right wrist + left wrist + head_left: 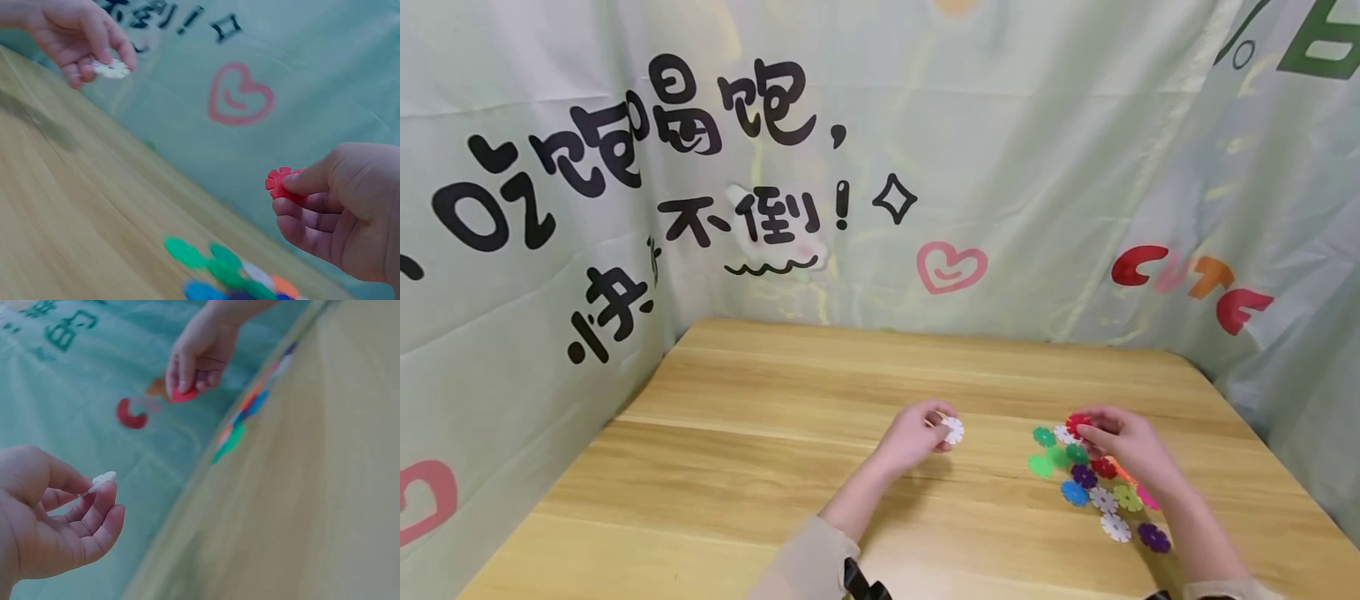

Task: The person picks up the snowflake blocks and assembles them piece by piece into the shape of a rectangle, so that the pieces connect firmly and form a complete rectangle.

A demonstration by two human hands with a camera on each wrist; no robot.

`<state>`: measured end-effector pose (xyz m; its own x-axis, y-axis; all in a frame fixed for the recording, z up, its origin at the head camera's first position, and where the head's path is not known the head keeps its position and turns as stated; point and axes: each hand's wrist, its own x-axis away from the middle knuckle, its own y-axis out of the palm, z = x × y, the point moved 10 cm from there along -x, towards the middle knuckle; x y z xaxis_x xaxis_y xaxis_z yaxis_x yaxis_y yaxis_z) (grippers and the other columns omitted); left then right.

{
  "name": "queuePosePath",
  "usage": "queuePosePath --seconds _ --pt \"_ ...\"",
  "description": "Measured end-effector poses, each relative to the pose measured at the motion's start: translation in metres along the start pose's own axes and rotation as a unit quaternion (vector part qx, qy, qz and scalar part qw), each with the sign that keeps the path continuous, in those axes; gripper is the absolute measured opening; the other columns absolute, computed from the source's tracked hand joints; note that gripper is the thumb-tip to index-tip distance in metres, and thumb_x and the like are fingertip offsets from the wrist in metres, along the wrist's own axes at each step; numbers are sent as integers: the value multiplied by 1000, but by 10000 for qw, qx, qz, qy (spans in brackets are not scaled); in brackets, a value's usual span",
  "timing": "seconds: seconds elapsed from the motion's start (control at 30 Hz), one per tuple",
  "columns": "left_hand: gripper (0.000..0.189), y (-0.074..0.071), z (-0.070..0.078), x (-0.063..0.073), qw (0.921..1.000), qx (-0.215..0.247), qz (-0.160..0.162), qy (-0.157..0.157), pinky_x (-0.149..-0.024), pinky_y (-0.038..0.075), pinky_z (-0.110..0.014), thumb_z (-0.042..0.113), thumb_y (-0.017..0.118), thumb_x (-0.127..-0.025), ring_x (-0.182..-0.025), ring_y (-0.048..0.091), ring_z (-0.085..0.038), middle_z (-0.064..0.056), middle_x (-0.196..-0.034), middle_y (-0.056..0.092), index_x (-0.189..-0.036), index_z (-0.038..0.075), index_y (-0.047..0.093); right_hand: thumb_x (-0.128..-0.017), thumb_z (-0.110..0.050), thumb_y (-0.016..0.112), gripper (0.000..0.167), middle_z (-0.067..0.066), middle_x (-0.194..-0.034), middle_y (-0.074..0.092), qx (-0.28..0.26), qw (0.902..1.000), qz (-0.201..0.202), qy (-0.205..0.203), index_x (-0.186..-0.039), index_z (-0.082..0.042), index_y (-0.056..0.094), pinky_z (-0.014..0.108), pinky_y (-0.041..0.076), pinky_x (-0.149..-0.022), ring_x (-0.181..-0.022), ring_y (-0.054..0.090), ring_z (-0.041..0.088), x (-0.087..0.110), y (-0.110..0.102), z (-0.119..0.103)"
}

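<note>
Between thumb and fingers, my left hand [914, 435] pinches a white notched plastic disc [953, 430], raised above the table. My right hand [1126, 442] pinches a red notched disc [1077, 426] over the far edge of a loose spread of similar discs. In the right wrist view the red disc [282, 182] shows its slotted rim, with the thumb across its face. The left wrist view has the white disc [103, 480] nearly edge-on at the fingertips. The two hands are apart, the left one away from the spread.
Below the right hand lie several flower-like discs: green [1044, 437], blue [1074, 493], purple [1153, 537], white [1116, 527] and yellow [1127, 497] among them. They rest on a wood-grain table [737, 467]. A printed cloth curtain [1037, 167] hangs around its back and sides.
</note>
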<state>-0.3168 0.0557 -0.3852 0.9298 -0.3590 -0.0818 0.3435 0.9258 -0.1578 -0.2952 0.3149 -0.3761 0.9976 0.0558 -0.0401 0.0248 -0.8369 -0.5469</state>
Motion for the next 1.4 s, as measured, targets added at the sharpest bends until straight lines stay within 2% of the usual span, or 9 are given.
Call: queuePosePath --seconds 0.2,0.4,0.53,0.73,1.0,1.17,1.4 --pt "22 -34 9 5 9974 662 246 170 -69 55 -32 -9 54 -85 -65 58 -12 -9 -81 54 -107 -11 57 -92 -8 57 31 23 -91 62 -587 9962 -131 -627 -116 11 53 37 54 -60 -69 60 24 -11 35 -35" --pt "26 -61 17 6 9949 889 422 234 -72 54 -28 -9 55 -85 -69 58 -12 -7 -81 51 -112 -11 55 -91 -6 59 34 19 -87 61 -1085 9900 -361 -827 -119 11 51 38 55 -61 -70 60 31 -22 72 -64" --pt "27 -72 20 9 9933 1021 514 185 -72 54 -27 -9 54 -86 -69 58 -12 -5 -81 50 -113 -10 56 -90 -3 58 30 18 -86 61 -1371 9854 -464 -900 -116 11 53 35 55 -60 -68 61 25 -29 97 -82" --pt "27 -75 22 10 9934 1017 492 196 -72 55 -29 -9 55 -86 -67 59 -11 -6 -80 52 -113 -12 55 -88 0 59 22 12 -83 64 -1667 9808 -209 -989 -109 8 58 28 53 -55 -63 60 15 -35 118 -103" --pt "24 -67 19 7 9951 882 438 127 -62 53 -24 -6 57 -86 -61 58 -10 -6 -79 56 -109 -12 57 -88 3 59 15 14 -81 62 -1948 9732 243 -1202 -102 6 61 24 51 -53 -59 56 14 -31 124 -116" --pt "22 -65 16 6 9927 1084 534 19 -58 51 -21 -5 57 -86 -58 58 -10 -5 -78 55 -107 -11 56 -88 3 59 14 17 -82 62 -1992 9716 322 -1237 -101 6 61 25 52 -54 -60 56 14 -29 125 -115" --pt "21 -61 13 6 9889 1398 494 -109 -58 52 -22 -7 55 -86 -58 60 -11 -6 -78 55 -106 -13 53 -86 5 61 15 18 -82 60 -2151 9660 243 -1413 -100 8 61 29 55 -56 -60 59 13 -26 131 -118"
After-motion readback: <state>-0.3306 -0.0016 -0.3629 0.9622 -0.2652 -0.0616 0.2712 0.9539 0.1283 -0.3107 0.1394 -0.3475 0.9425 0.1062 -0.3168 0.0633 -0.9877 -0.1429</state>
